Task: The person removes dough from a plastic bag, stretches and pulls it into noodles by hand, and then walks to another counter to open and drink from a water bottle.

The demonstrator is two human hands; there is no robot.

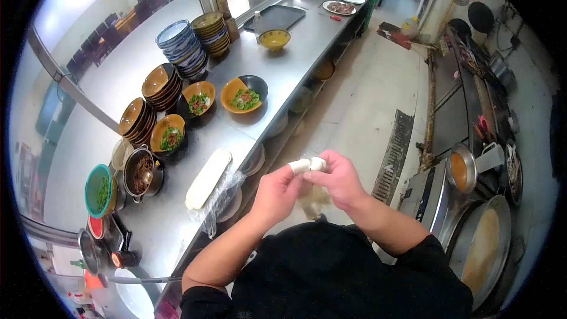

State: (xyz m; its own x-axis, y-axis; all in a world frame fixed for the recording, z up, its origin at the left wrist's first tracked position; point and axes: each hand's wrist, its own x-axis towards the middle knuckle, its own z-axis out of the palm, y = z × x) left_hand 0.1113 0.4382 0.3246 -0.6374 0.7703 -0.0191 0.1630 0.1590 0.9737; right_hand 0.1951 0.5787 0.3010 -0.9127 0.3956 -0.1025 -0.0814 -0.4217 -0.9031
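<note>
Both my hands are raised in front of my body, close together over the floor beside the counter. White dough [300, 166] is pinched between them, and a rounded end of it shows at the fingertips of each hand. My left hand [276, 194] is closed on its left part, my right hand [341, 182] on the right part. Whether it is one piece or two I cannot tell. To the left, a long flat slab of dough [209, 178] lies on the metal counter [248, 133]. Crumpled clear plastic film [220, 204] lies against the slab and hangs over the edge.
Bowls with greens and meat [244, 99] stand on the counter near stacked bowls [182, 47]. A pot of dark meat [142, 171] and a teal basin of chopped greens [100, 192] are at the left. At right are a large wok [484, 248] and a pot of orange liquid [459, 168].
</note>
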